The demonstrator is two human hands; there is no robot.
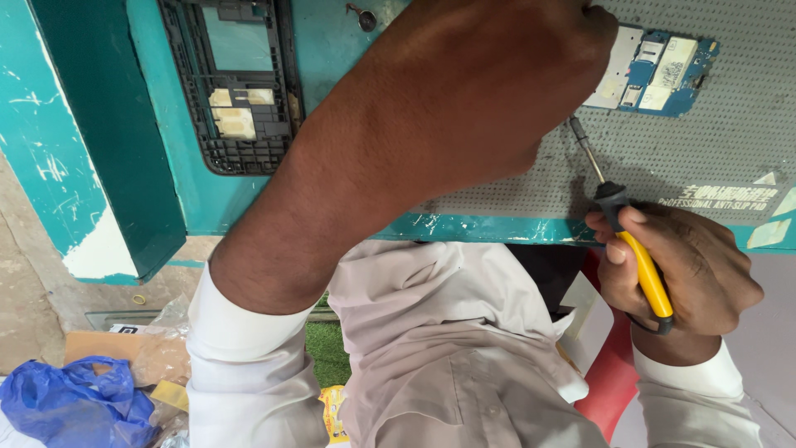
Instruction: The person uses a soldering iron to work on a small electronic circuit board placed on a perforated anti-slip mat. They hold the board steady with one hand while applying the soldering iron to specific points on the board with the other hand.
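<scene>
- Right hand [688, 274] grip: wrapped tight on one yellow-handled screwdriver [638, 257], thumb and forefinger pinching the black collar; shaft angles up toward the circuit board [659, 73], tip hidden behind the left hand [489, 91].
- Left hand grip: closed fist pressing down at the board's left edge; whether it pinches anything, can't tell.
- Board lies on the grey perforated mat [713, 158], on the teal desk [489, 226].
- Risks, my read: tip is blind under the left hand, so a slip could gouge the board or jab a finger. Board is pinned at one edge only, so torque could spin it. A loosened screw could roll off the mat.
- Count: 1 screwdriver, 1 board, 1 mat, 1 black phone frame [236, 83] far left of the board, 1 blue plastic bag [70, 402] down on the floor.
</scene>
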